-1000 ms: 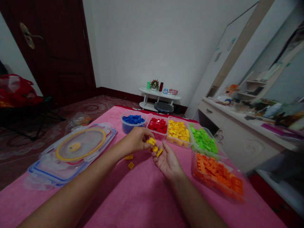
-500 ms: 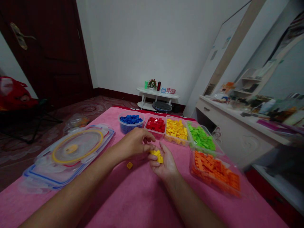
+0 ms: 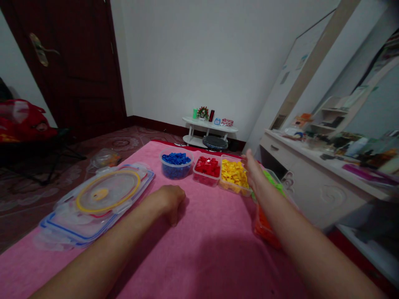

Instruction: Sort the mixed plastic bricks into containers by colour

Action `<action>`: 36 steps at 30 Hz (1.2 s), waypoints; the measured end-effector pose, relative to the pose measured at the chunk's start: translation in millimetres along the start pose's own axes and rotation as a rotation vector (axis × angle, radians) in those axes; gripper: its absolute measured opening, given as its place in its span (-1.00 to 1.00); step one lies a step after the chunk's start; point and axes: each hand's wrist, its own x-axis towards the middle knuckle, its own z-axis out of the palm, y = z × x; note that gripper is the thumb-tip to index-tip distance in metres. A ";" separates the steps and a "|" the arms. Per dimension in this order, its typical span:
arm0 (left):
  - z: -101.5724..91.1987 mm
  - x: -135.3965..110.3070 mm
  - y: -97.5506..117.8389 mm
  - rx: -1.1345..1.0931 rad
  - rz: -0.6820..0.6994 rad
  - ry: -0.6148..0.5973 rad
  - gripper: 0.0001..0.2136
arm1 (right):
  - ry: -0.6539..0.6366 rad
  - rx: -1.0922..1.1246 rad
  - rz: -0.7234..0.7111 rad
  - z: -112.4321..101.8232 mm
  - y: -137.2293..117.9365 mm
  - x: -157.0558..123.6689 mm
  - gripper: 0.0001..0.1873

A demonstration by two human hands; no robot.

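Observation:
My left hand (image 3: 170,200) rests on the pink cloth (image 3: 202,245), fingers curled down against it, so what lies under them is hidden. My right hand (image 3: 253,171) reaches out over the right edge of the tub of yellow bricks (image 3: 233,173), fingers stretched forward, with nothing seen in them. In a row stand the round tub of blue bricks (image 3: 176,162), the tub of red bricks (image 3: 207,167) and the yellow tub. My right arm covers most of the green bricks (image 3: 274,183) and the orange bricks (image 3: 264,226).
A stack of clear lids (image 3: 99,199) with blue, red and yellow rims lies at the left of the cloth. A white dresser (image 3: 314,178) stands close on the right. A low white shelf (image 3: 210,128) and a dark door (image 3: 75,66) are behind.
My right hand, which held yellow bricks in its palm beside my left hand, has swung out to the yellow tub. The loose yellow bricks on the cloth are gone from sight. My left hand has dropped onto the cloth.

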 end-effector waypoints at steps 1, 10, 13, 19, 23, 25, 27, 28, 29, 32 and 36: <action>2.7 2.1 0.9 0.013 0.008 0.010 -0.73 | -0.033 -0.034 -0.080 2.7 6.1 -10.2 -0.55; 3.4 -0.1 4.9 -0.311 0.247 0.445 -0.68 | -0.699 0.323 0.444 27.5 68.4 -141.8 -0.47; -2.4 -5.5 21.7 -0.359 0.334 0.616 -0.60 | -0.770 0.626 0.642 26.7 71.7 -149.0 -0.39; -3.5 -6.0 39.9 -0.404 0.475 0.925 -0.62 | -0.684 0.895 0.757 11.1 61.8 -129.8 -0.51; -7.8 -8.2 40.8 -0.453 0.493 1.048 -0.78 | -0.550 0.807 0.573 1.7 27.1 -94.0 -0.57; -7.8 -7.8 40.3 -0.454 0.491 1.051 -0.79 | -0.425 0.687 0.400 -4.0 5.7 -67.5 -0.58; -5.3 -4.5 38.3 -0.452 0.487 1.032 -0.78 | -0.285 0.463 0.279 -15.0 -9.2 -40.8 -0.53; -3.3 -1.8 36.7 -0.451 0.484 1.021 -0.77 | -0.181 0.338 0.208 -23.6 -12.4 -29.3 -0.51; -1.2 1.5 34.7 -0.450 0.481 1.016 -0.76 | -0.092 0.211 0.136 -34.5 -12.5 -20.1 -0.51; 5.6 12.5 28.3 -0.458 0.470 1.004 -0.76 | 0.053 -0.096 -0.083 -81.1 3.0 -9.1 -0.55; 17.1 29.4 24.4 -0.499 0.426 0.934 -0.78 | 0.228 -0.433 -0.295 -163.4 37.7 -26.3 -0.54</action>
